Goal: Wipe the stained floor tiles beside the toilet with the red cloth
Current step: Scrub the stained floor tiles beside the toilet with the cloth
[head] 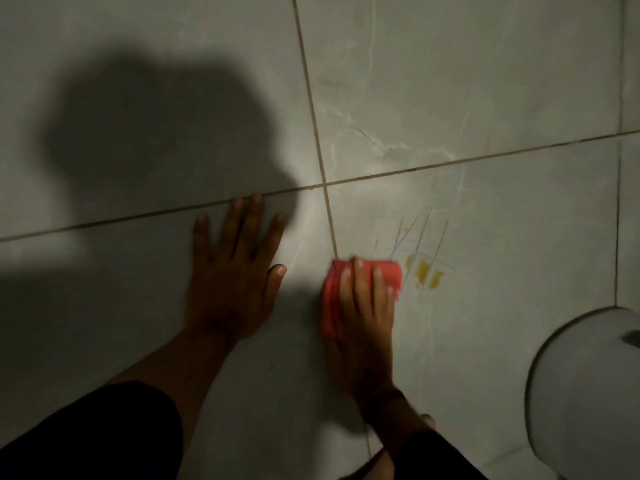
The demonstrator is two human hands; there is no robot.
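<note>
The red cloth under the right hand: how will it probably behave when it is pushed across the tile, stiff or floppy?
Probably floppy: the red cloth lies folded in soft layers under the right hand, so it may bunch unless pressed flat. It looks thin and light. On the smooth, glossy tile it should likely slide easily toward the yellow stains.
</note>
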